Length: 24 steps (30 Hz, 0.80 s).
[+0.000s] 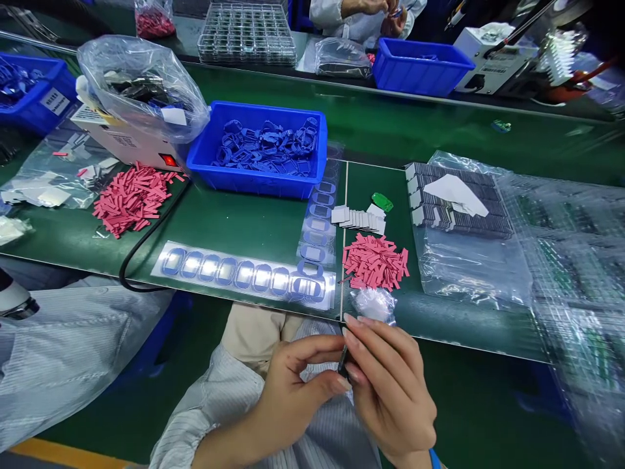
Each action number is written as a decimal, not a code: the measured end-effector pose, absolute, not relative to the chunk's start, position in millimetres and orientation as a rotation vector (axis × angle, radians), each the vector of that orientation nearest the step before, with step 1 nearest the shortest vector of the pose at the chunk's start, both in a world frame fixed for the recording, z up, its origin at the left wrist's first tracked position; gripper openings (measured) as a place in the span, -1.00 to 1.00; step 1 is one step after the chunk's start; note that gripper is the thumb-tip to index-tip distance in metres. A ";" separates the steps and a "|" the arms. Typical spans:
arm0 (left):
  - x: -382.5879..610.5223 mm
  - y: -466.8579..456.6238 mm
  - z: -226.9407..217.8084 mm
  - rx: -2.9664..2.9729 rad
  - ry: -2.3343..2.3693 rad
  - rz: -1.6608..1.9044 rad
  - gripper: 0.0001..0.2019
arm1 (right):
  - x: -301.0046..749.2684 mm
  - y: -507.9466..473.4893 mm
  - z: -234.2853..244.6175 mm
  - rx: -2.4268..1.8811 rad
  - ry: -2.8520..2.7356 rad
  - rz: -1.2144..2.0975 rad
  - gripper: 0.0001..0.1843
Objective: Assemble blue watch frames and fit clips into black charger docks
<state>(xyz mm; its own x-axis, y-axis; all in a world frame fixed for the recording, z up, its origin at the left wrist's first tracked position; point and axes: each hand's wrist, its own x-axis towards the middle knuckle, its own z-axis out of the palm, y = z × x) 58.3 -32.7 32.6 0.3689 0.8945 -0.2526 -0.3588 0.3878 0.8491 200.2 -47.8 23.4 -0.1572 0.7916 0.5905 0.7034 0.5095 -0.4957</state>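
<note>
A small dark, thin piece [344, 359] is pinched between both hands just in front of the table's edge; its kind is mostly hidden by fingers. My left hand [297, 384] grips it between thumb and forefinger. From the other side, the fingers of my right hand [390, 384] close over it. Just beyond the fingertips lies a small clear plastic bag [375, 303], with a heap of pink strips [375, 262] behind it. Farther back are a row of white-grey rectangular pieces [361, 220] and a green circuit board [382, 202].
A blue bin [256, 184] holds blue plastic frames. Film strips with oval windows [244, 273] lie in front. More pink strips [134, 198] are beside a white device [131, 143]. Stacked grey parts [461, 198] and clear trays [576, 273] stand right. A co-worker's hands [375, 10] show across.
</note>
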 end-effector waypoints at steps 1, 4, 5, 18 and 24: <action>59.4 -33.8 31.8 0.769 0.814 0.926 -0.62 | 198.6 -49.3 22.0 -1.243 -1.882 0.107 -0.47; 62.8 -36.0 30.6 0.705 0.812 0.945 -0.68 | 196.3 -53.9 17.3 -1.256 -1.816 0.081 -0.49; 64.1 -36.5 30.6 0.692 0.812 0.953 -0.71 | 196.6 -55.7 15.7 -1.256 -1.799 0.067 -0.53; 59.2 -21.3 28.1 0.701 0.831 1.079 -0.75 | 231.4 -28.3 -9.7 -1.620 -1.447 0.136 -0.95; 52.1 -22.6 32.3 0.861 0.873 1.050 -0.72 | 247.1 -21.4 -42.5 -1.580 -1.809 -0.338 -0.75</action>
<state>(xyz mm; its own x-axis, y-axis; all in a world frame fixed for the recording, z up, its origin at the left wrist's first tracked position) 52.1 -22.6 32.3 0.2534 0.9507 -0.1786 -0.3487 0.2620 0.8999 247.1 -21.4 -42.5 -0.0100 0.7607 0.6490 0.9439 0.2215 -0.2450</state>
